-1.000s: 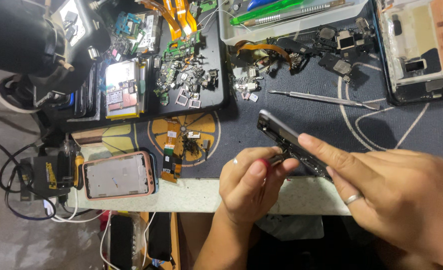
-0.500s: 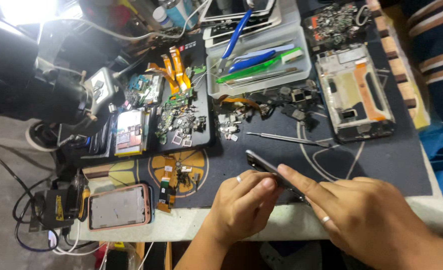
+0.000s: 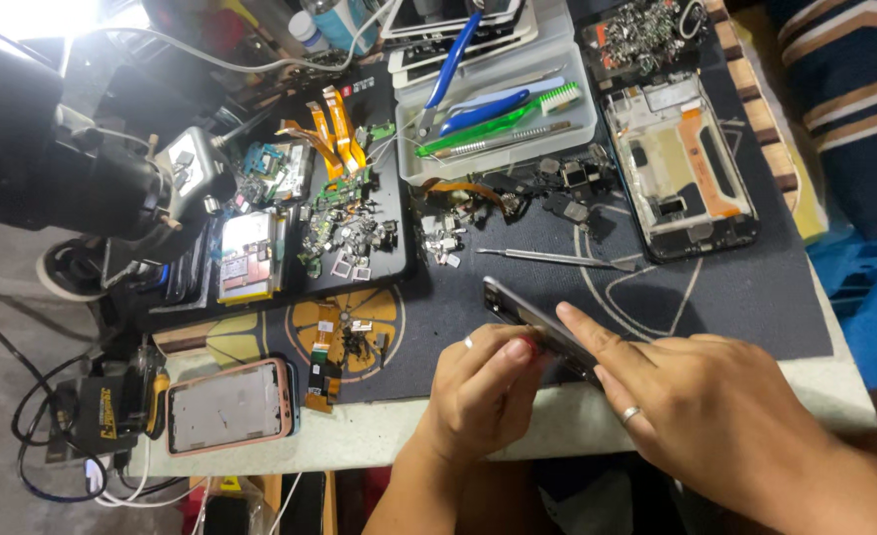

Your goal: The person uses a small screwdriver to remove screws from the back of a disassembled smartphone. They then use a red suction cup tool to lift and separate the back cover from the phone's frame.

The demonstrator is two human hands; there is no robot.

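Note:
I hold a dark smartphone (image 3: 525,315) tilted on edge above the near side of a dark work mat (image 3: 716,297). My left hand (image 3: 483,391) pinches its lower edge with thumb and fingers. My right hand (image 3: 701,401), with a ring on one finger, grips the phone from the right, its index finger stretched along the phone's side. Most of the phone's near end is hidden by the two hands.
A metal pry tool (image 3: 557,259) lies just beyond the phone. An opened phone frame (image 3: 678,168) lies at the back right, a clear tray (image 3: 498,104) with tools behind, a parts tray (image 3: 344,233) to the left, a pink-rimmed phone shell (image 3: 225,406) at the near left, a microscope (image 3: 52,168) far left.
The view has shifted so more of the bench's far side shows. Both hands keep their grip on the phone, held in much the same tilted pose.

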